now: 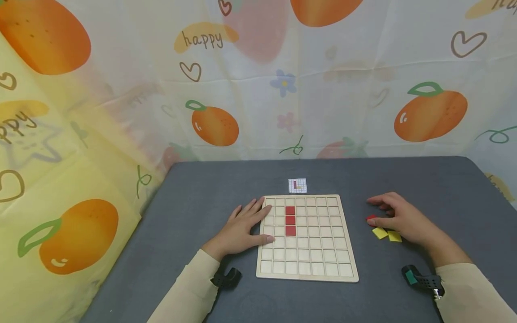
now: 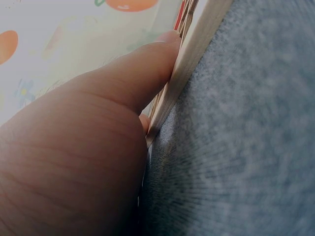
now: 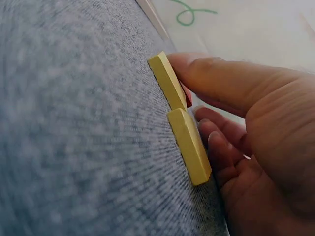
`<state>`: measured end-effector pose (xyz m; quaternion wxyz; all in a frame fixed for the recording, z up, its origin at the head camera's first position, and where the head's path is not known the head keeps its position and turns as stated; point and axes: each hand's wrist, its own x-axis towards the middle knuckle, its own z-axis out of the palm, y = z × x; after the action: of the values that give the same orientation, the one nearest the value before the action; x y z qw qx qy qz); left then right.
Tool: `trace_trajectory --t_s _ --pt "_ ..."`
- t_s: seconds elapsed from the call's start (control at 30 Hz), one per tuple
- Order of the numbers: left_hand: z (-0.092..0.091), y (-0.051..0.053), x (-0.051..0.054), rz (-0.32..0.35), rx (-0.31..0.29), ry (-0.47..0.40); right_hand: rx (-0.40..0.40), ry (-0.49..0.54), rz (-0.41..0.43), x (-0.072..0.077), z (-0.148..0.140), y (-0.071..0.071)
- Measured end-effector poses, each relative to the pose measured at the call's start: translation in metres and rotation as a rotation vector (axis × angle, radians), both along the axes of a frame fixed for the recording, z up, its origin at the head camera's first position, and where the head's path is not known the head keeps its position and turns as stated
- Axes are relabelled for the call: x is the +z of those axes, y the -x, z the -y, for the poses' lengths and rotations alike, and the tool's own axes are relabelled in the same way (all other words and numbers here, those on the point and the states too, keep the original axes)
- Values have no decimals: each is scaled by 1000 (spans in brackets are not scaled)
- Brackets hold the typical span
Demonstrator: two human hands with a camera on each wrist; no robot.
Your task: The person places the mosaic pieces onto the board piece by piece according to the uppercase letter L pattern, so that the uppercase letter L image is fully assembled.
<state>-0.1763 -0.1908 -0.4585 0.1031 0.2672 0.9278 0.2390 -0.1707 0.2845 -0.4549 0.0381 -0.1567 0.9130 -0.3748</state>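
Note:
A wooden grid board (image 1: 328,256) lies flat, with three red tiles (image 1: 290,220) stacked in one column. My left hand (image 1: 240,229) rests on its left edge, fingers spread and thumb on the rim; the left wrist view shows that thumb (image 2: 142,69) against the board's side (image 2: 189,59). To the right of the board, my right hand (image 1: 408,220) touches a loose red tile (image 1: 370,218) with the thumb, other fingers apart from it. Two yellow tiles (image 1: 379,233) (image 1: 394,236) lie beside it. In the right wrist view the red tile (image 3: 188,95) is mostly hidden.
A small printed grid card (image 1: 297,185) with a coloured pattern lies just behind the board. The dark grey table (image 1: 202,188) ends at a patterned cloth (image 1: 250,121) behind and at the left.

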Motion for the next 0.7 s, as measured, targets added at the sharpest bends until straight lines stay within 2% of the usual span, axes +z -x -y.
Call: trace_trajectory --t_s 0.7 --pt "-1 0 -1 1 9 18 -67 30 71 1 15 -3"
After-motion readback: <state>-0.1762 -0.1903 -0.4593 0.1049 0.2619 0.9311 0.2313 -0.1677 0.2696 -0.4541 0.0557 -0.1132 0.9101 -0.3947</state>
